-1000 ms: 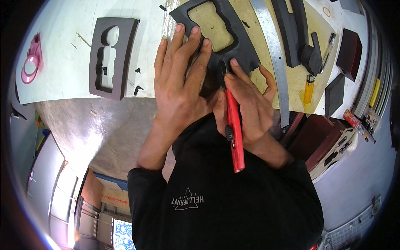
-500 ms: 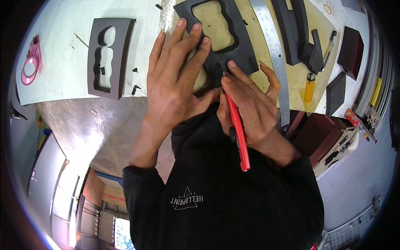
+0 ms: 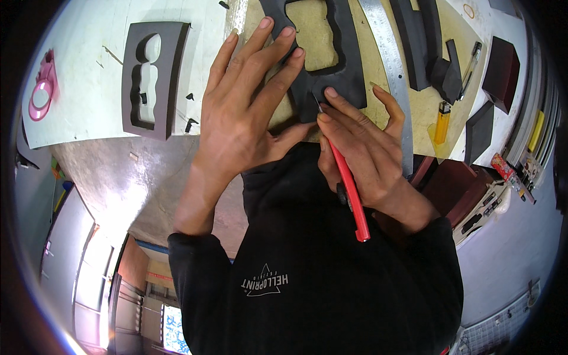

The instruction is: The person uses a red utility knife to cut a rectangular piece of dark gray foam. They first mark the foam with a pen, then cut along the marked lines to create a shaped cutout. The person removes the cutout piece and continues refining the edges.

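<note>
A dark grey foam piece (image 3: pixel 346 71) with a shaped cut-out lies on a tan cutting board (image 3: pixel 423 112). My left hand (image 3: pixel 245 112) lies flat with its fingers spread, pressing on the foam's near left edge. My right hand (image 3: pixel 361 148) grips a red utility knife (image 3: pixel 349 189) like a pen, its thin blade tip touching the foam's near edge between my two hands. The knife's handle runs back over my right wrist.
A second grey foam panel (image 3: pixel 155 77) with a cut-out lies on the white tabletop at left, small black scraps beside it. A steel ruler (image 3: pixel 393 77) crosses the board. Dark foam blocks (image 3: pixel 432 53), a yellow lighter (image 3: pixel 441 121) and a pink tape dispenser (image 3: pixel 41 89) lie around.
The view has closed in on the work. My left hand's fingers have spread wider over the foam, and the knife tip has shifted slightly along the foam's near edge.
</note>
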The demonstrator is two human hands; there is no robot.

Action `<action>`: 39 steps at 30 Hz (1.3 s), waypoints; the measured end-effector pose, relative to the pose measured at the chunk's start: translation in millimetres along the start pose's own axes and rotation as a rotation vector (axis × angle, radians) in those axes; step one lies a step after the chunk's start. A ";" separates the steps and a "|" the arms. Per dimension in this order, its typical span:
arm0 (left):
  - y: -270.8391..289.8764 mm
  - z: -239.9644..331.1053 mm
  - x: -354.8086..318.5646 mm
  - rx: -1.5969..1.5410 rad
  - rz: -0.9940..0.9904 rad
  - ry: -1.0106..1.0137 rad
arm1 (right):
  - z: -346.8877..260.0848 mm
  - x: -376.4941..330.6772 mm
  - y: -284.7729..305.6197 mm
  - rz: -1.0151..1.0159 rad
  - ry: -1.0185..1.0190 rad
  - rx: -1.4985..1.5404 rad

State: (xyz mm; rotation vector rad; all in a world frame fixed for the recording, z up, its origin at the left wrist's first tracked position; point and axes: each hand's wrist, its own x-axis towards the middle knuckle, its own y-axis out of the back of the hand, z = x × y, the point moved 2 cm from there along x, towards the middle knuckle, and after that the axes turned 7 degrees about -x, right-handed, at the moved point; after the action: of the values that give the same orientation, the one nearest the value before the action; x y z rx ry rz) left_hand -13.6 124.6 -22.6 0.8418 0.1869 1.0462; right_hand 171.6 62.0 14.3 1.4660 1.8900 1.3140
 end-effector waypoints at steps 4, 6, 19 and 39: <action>1.2 -3.8 0.3 0.007 -0.021 -0.025 | 3.6 -2.0 1.4 -0.035 0.040 -0.012; 2.3 -3.8 0.9 0.013 -0.035 -0.031 | 5.2 -3.4 1.8 -0.052 0.060 -0.017; 10.2 -7.3 10.8 0.082 -0.161 -0.086 | 11.3 -5.3 7.5 -0.133 0.097 -0.004; 20.5 -5.9 25.9 0.132 -0.349 -0.156 | 25.2 0.5 18.8 -0.193 0.231 0.046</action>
State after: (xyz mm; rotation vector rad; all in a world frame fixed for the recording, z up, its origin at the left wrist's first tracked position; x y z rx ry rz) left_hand -17.3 153.6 -6.3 0.9666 0.2620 0.6437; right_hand 200.7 73.2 18.6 1.1587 2.1593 1.4045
